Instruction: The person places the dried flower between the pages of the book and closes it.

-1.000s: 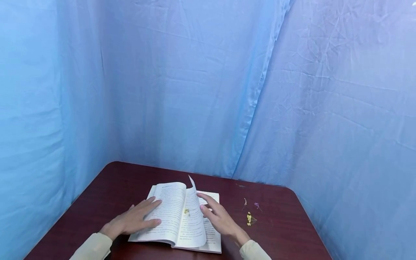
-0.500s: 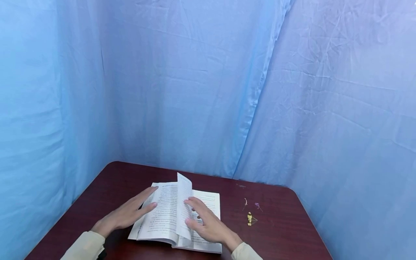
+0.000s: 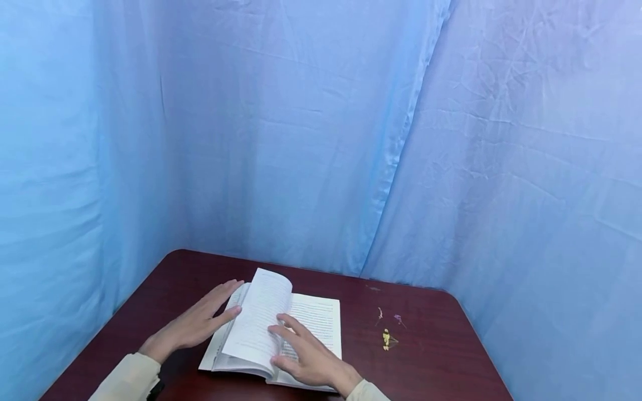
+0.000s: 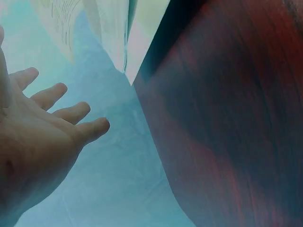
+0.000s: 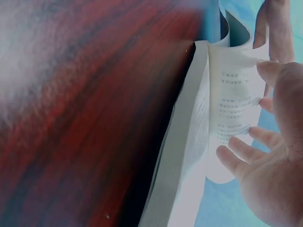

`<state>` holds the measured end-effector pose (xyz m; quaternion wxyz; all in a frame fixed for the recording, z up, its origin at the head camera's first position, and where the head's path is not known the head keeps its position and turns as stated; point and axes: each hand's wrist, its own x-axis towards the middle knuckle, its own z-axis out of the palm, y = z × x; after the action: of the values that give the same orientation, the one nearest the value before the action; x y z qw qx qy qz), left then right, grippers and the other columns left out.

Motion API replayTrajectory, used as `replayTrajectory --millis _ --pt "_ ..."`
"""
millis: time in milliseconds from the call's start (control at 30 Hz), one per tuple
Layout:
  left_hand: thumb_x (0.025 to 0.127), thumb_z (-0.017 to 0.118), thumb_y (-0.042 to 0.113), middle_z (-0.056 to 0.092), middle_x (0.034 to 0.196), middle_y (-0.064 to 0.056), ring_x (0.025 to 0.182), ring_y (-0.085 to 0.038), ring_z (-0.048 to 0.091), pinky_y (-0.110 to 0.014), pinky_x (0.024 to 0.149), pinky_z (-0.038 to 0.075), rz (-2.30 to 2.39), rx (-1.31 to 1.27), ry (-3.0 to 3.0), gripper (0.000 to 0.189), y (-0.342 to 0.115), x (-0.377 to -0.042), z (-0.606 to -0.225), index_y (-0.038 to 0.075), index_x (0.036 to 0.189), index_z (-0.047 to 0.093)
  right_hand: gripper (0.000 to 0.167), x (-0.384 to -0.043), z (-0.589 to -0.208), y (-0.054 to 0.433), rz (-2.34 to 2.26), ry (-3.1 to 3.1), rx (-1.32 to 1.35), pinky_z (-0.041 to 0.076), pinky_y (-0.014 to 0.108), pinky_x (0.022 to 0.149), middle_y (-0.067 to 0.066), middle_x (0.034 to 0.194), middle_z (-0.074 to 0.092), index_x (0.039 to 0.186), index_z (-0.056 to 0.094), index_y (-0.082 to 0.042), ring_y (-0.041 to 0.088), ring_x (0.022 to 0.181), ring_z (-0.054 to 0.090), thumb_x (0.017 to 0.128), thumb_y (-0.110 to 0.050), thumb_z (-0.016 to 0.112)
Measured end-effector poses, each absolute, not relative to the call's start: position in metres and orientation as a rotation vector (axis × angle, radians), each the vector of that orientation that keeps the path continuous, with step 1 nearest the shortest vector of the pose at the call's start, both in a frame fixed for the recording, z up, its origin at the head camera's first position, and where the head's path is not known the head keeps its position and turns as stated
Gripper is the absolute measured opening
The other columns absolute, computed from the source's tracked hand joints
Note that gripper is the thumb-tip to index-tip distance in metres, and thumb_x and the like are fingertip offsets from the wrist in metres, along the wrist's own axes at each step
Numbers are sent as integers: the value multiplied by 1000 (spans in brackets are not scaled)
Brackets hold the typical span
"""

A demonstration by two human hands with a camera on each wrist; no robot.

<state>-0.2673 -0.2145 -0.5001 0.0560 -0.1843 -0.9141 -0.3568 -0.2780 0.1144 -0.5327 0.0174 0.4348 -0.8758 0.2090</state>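
Right hand [image 3: 311,359] on book [image 3: 311,317]

This looks like a makeshift recording booth rather than a lived-in room. Creased pale blue cloth [image 3: 311,139] hangs as a backdrop over the whole upper part of the head view, its sheets meeting in folds at centre and left. In the lower middle stands a dark red wood-grain bench [image 3: 431,356] with rounded corners, pushed into the cloth corner.
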Motion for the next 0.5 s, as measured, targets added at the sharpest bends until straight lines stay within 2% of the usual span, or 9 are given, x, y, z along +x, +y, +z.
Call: replayTrajectory --millis 233,500 --pt "111 68 49 41 179 -28 167 -63 31 -88 125 31 -875 -623 -2780 71 -198 -268 -509 12 170 52 55 -274 -538 112 563 -2724 1352 54 44 126 13 179 45 165 56 -21 30 160 55 116 -44 64" --pt "107 72 55 42 180 -25 168 -61 31 -89 126 29 -844 -662 -2827 78 -185 -270 -517 12 169 53 51 -271 -539 107 492 -2731 1387 55 40 125 13 178 47 162 59 -20 27 159 56 117 -44 62"
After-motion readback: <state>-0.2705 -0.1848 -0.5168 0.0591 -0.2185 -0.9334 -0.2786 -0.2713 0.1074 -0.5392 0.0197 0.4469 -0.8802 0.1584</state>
